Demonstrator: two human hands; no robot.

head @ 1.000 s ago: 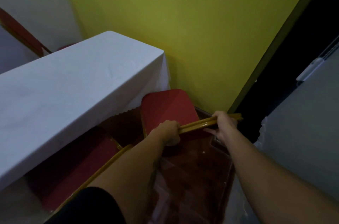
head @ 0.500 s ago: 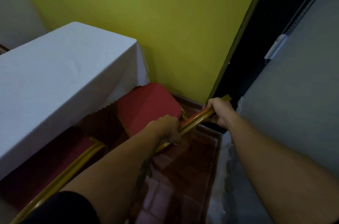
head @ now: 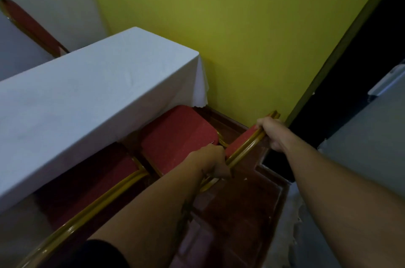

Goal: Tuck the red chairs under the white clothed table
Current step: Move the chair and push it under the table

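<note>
A long table with a white cloth (head: 83, 101) runs from the left toward the yellow wall. Beside its far end stands a red chair (head: 177, 136) with a gold metal frame, its seat partly under the cloth's edge. My left hand (head: 213, 163) grips the gold top rail of its backrest near the left end. On the same rail's right end, close to the wall, my right hand (head: 270, 134) is closed. A second red chair (head: 92, 182) sits to the left, its seat mostly under the table and its gold back rail showing.
The yellow wall (head: 241, 37) is right behind the chair. A dark doorway (head: 350, 83) opens at the right, with a grey surface (head: 372, 147) beside it. Another red chair back (head: 32, 26) shows beyond the table at far left. The floor (head: 236, 213) is dark red tile.
The chair's seat has slid further under the cloth's edge, with both hands still on its back rail. The view has swung, so the far chair back is in sight again.
</note>
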